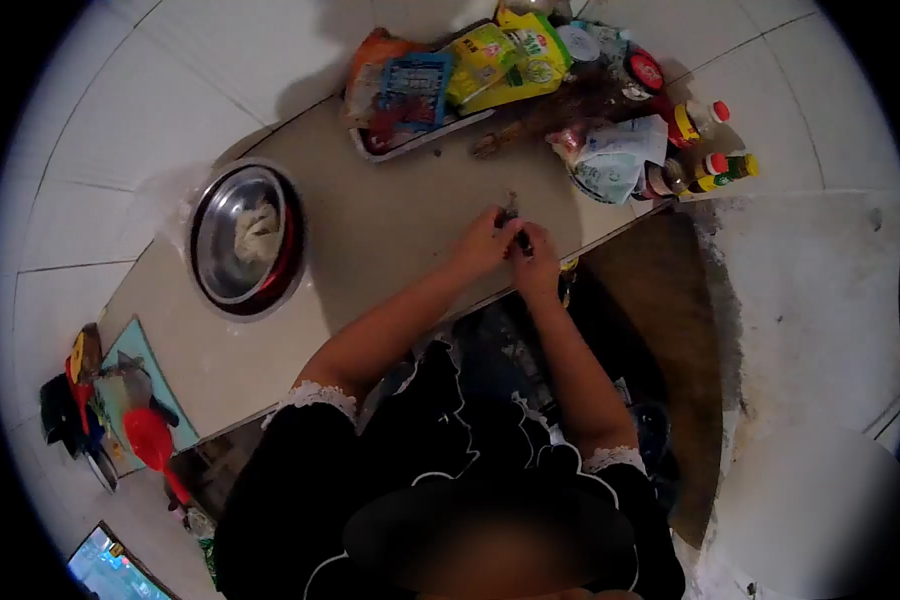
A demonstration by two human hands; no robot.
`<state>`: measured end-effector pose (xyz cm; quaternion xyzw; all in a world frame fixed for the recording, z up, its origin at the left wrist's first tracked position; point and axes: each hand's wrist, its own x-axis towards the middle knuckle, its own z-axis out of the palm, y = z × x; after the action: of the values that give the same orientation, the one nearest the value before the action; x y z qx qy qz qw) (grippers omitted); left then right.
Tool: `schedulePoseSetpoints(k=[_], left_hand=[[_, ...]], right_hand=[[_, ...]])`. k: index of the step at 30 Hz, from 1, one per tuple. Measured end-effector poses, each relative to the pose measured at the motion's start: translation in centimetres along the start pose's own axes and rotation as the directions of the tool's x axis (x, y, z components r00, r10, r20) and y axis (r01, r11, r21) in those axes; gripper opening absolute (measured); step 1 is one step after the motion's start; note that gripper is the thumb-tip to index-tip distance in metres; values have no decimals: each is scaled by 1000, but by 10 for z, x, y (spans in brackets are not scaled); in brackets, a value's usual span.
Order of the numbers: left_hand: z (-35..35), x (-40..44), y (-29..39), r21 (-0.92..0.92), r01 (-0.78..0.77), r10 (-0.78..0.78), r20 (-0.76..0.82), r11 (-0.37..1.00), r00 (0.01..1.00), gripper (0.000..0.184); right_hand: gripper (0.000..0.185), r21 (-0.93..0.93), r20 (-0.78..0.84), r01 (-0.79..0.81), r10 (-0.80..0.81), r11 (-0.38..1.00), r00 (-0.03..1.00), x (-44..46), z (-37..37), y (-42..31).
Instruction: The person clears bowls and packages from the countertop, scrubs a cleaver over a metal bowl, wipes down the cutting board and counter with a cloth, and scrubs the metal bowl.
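Close together over the counter's front edge, my left hand [482, 244] and my right hand [538, 264] have their fingers curled inward. Both pinch a small dark object [523, 240], partly covered by the fingers; its kind is too small and dim to make out. A few dark bits [511, 198] lie on the counter just beyond the fingertips. Off to the left, a steel bowl [213, 240] sits inside a red basin [292, 250], and a pale, dough-like lump [259, 234] rests in the bowl.
At the back of the counter [390, 220], a tray [425, 140] carries seasoning packets [485, 62]. Jars and bottles [708, 120] crowd the right corner beside a white plastic bag [620, 160]. A red ladle-like utensil [150, 437] and a light-blue board [145, 360] are at the left end.
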<state>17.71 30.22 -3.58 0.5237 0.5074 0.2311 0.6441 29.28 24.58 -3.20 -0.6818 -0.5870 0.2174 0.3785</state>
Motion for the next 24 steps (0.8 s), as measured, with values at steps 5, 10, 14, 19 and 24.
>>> schedulePoseSetpoints(k=[5, 10, 14, 19, 24], left_hand=[[2, 48, 4, 624, -392, 569, -104, 676, 816, 38], [-21, 90, 58, 821, -257, 670, -191, 510, 718, 43], [-30, 128, 66, 876, -160, 510, -109, 454, 853, 48], [-31, 126, 85, 821, -164, 510, -171, 547, 843, 47], [-52, 107, 106, 750, -154, 492, -250, 643, 834, 46]], right_hand=[[26, -529, -193, 22, -145, 849, 970, 43, -45, 53], [29, -556, -77, 21, -76, 831, 994, 61, -51, 97], [28, -542, -43, 84, -127, 836, 991, 64, -7, 73], [31, -253, 279, 264, -191, 931, 941, 19, 103, 50], [27, -312, 219, 115, -47, 943, 975, 55, 40, 43]])
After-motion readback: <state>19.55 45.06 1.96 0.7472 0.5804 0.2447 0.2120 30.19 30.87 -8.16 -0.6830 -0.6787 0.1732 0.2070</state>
